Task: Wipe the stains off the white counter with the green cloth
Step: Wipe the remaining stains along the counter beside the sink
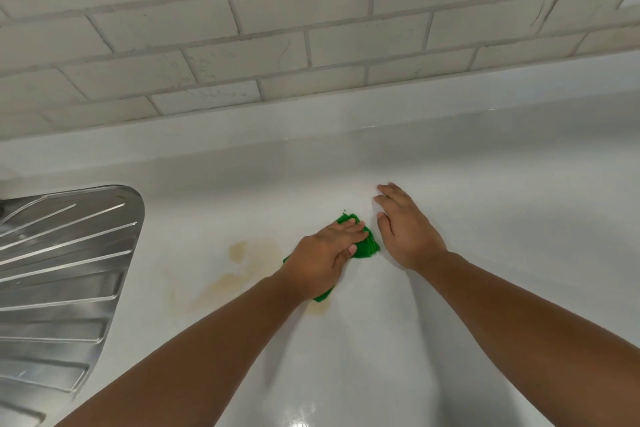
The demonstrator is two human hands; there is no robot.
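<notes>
My left hand (323,255) presses flat on the green cloth (367,245), which lies bunched on the white counter (485,191); most of the cloth is hidden under the palm. Pale brown stains (239,265) spread on the counter just left of the cloth, and a small one (318,308) shows beside my left wrist. My right hand (407,230) rests flat on the counter right of the cloth, fingers spread, holding nothing.
A ribbed steel sink drainboard (65,260) is set into the counter at the left edge. A white brick-tiled wall (311,21) rises behind the counter's raised back lip (242,135).
</notes>
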